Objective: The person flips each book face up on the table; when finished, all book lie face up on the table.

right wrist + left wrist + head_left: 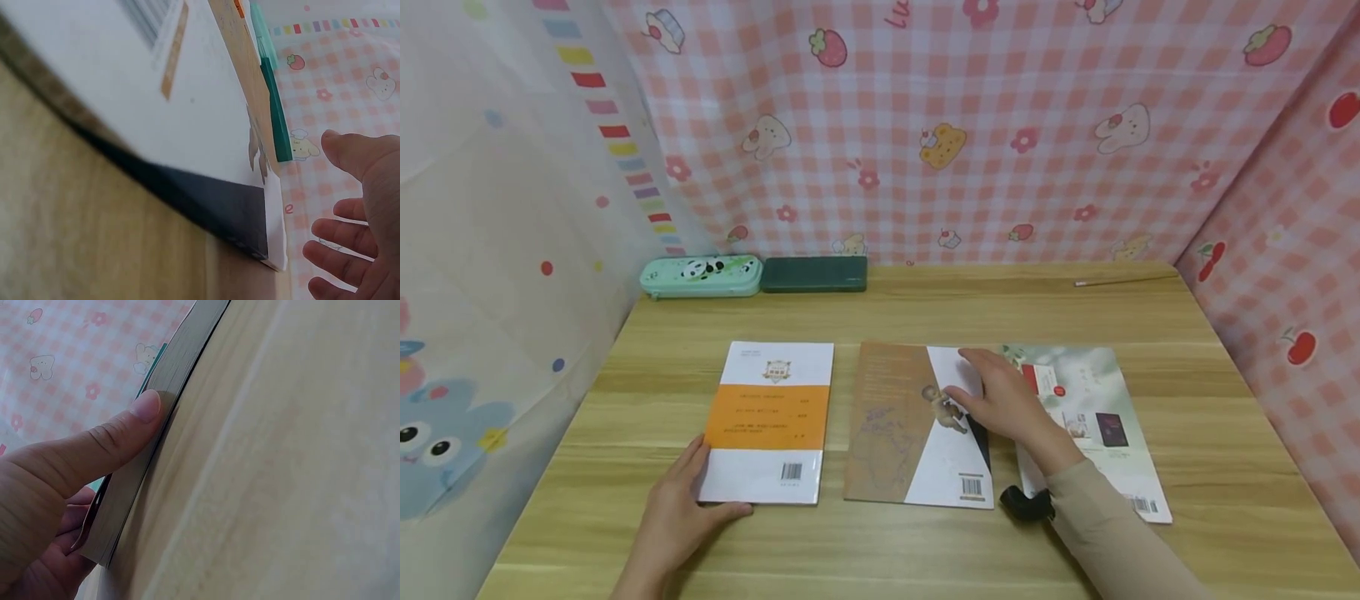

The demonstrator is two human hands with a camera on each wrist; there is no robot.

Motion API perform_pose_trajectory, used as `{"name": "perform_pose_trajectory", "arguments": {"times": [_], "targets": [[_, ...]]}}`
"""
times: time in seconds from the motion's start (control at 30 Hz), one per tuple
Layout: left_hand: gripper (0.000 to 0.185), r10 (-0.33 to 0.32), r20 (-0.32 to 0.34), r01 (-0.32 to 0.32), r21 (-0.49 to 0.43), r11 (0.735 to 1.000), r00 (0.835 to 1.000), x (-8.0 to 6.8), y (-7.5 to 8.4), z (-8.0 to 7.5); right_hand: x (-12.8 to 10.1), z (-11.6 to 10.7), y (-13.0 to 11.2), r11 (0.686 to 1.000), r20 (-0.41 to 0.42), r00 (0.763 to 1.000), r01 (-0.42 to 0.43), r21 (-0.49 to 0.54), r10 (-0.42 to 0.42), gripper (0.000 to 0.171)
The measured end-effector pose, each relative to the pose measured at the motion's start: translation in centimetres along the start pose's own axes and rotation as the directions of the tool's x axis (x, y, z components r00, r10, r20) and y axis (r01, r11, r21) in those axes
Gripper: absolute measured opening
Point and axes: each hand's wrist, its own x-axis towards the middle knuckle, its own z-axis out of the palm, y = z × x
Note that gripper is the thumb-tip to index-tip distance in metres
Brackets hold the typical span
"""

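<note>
Three books lie side by side on the wooden table. My left hand brackets the near left corner of the white and orange book, with the fingers along its left edge. Its thumb presses straight against the page edge. My right hand rests flat with straight fingers on the right part of the brown and white book. In the right wrist view, those spread fingers show beside the cover. The pale green book lies under my right forearm.
A panda pencil case and a dark green case lie along the table's back edge at the left. A pencil lies at the back right. Pink checked and white patterned curtains close off three sides.
</note>
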Motion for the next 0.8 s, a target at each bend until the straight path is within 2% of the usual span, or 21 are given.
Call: {"name": "perform_pose_trajectory", "arguments": {"times": [0.43,0.6,0.8], "targets": [[0.117,0.039,-0.030,-0.039,-0.032,0.999,0.999,0.9,-0.2,0.3,1.2,0.8,-0.5,0.999,0.016,0.999,0.033,0.043,-0.034,0.065],[0.118,0.028,-0.016,-0.029,-0.041,0.999,0.999,1.0,-0.3,0.3,2.0,1.4,-0.7,0.997,0.025,0.998,0.048,0.058,-0.050,0.066],[0.118,0.064,-0.049,-0.067,-0.056,0.996,0.997,1.2,-0.6,0.6,2.6,2.0,-1.1,0.997,0.066,0.998,0.020,0.073,-0.024,0.065]]}}
